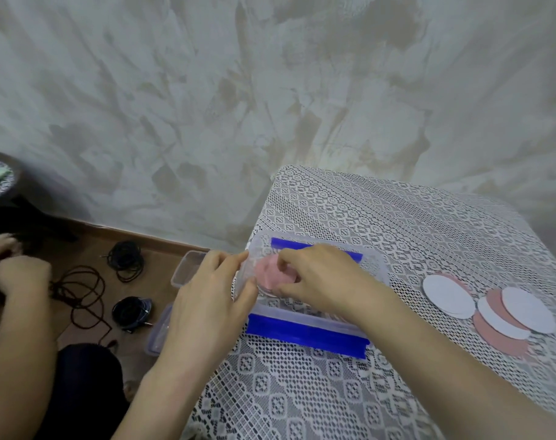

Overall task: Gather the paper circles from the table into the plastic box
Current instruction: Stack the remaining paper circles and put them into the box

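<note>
Gripping the box (302, 317), hands (206, 300) (321, 277) (apparently) pinch circles (269, 274).

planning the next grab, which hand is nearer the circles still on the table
Right. The right hand is inside the plastic box, pinching pink circles, with the loose circles to its right; the left hand grips the box's left wall, farther away.

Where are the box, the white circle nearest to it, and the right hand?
box (305, 333): head view, blue strip on its near wall.
white circle (448, 295): head view, its middle.
right hand (321, 274): head view, back of the hand.
</note>
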